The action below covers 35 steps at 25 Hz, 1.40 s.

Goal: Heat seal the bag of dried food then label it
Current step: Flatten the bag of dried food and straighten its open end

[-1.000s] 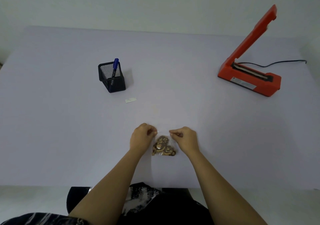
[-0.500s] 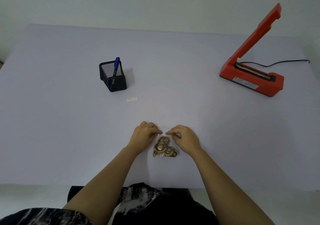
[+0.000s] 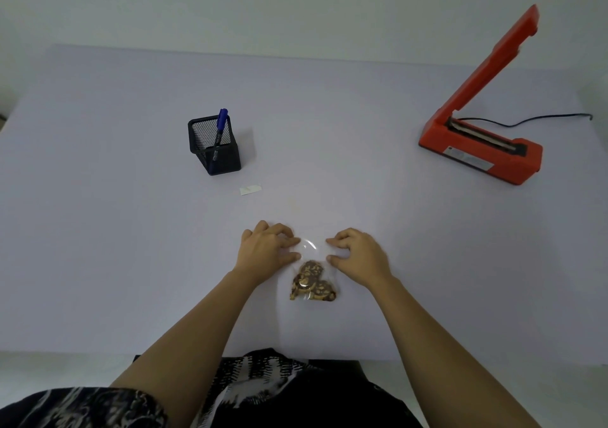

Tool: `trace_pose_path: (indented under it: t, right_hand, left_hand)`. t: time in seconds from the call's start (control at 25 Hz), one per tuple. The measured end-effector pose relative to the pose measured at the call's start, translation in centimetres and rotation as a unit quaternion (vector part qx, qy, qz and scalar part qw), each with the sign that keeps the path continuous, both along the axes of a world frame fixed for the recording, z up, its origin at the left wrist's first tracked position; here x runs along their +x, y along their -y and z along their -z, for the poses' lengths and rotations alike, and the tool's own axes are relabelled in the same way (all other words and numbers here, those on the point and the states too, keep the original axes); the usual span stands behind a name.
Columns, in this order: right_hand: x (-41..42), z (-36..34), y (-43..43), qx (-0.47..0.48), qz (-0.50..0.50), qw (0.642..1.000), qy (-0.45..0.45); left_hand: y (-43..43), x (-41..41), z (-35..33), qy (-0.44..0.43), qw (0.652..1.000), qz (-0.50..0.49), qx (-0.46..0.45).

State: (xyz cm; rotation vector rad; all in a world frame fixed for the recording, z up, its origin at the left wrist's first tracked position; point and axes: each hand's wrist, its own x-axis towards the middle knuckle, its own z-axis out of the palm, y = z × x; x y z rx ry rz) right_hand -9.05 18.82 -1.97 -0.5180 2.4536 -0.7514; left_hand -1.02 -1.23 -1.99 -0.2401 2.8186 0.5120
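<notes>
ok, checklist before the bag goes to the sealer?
1. Heat sealer arm raised: ok.
2. Dried food away from the mouth of the bag: ok, it sits at the near end; the far part is clear.
3. Left hand and right hand on the bag: ok, fingertips touch its far part; firm grip cannot tell.
4. Mouth flat and aligned: cannot tell, plastic too transparent.
5. Sealer powered: cannot tell; cord runs off to the right.
6. Label and pen ready: ok, label on the table, pen in the mesh holder.
</notes>
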Motion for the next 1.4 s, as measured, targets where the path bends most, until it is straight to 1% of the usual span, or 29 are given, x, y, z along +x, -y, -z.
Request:
trace_pose_path:
  t: [0.12,0.28,0.36,0.44,0.48,0.56,0.64,0.76,0.88,1.04,1.28,1.4]
  right_hand:
    - [-0.1,-0.3,0.0,0.010,-0.004,1.000,0.002]
    - [0.4,-0.7,0.3,0.041,-0.037,0.998,-0.033]
    - [0.7,-0.9,0.5,0.028,-0.050,0.997,-0.055]
    - [0.9,-1.0,0.9,-0.001,-0.081,0.994,-0.074]
    - [0.9,-0.9,1.1,-0.010,-0.097,0.992,-0.075]
    - [0.8,-0.8,1.2,-0.009,-0.119,0.991,-0.066]
    - [0.6,-0.7,1.1,-0.002,-0.124,0.990,-0.062]
    - [0.3,-1.0,1.7,0.009,-0.109,0.992,-0.065]
    - [-0.1,-1.5,2.9,0.048,-0.097,0.992,-0.062]
    - [0.2,-1.4,3.2,0.053,-0.071,0.994,-0.058]
    - [0.4,-1.8,3.6,0.035,-0.034,0.998,-0.032]
    - [0.3,-1.9,3.7,0.037,-0.026,0.999,-0.021]
  left_hand:
    - [0.0,-0.3,-0.3,0.015,1.000,-0.001,-0.002]
    - [-0.2,-0.1,-0.2,0.003,1.000,0.005,-0.010]
    - [-0.5,0.2,-0.3,-0.042,0.999,0.013,0.011]
    - [-0.8,0.3,0.1,-0.117,0.989,0.073,0.053]
    - [-0.8,0.3,0.3,-0.138,0.982,0.104,0.073]
    - [-0.8,0.1,0.2,-0.108,0.980,0.132,0.100]
    - [-0.8,-0.1,0.0,-0.071,0.985,0.115,0.110]
    - [-1.1,-0.7,-0.4,-0.024,0.989,0.119,0.083]
    - [-1.3,-1.3,-0.8,0.006,0.991,0.123,0.043]
    - [-1.7,-1.9,-1.3,0.031,0.996,0.085,0.021]
    - [-2.7,-2.7,-1.7,0.064,0.993,-0.008,0.094]
    - [-2.9,-2.6,-1.6,0.060,0.992,-0.034,0.102]
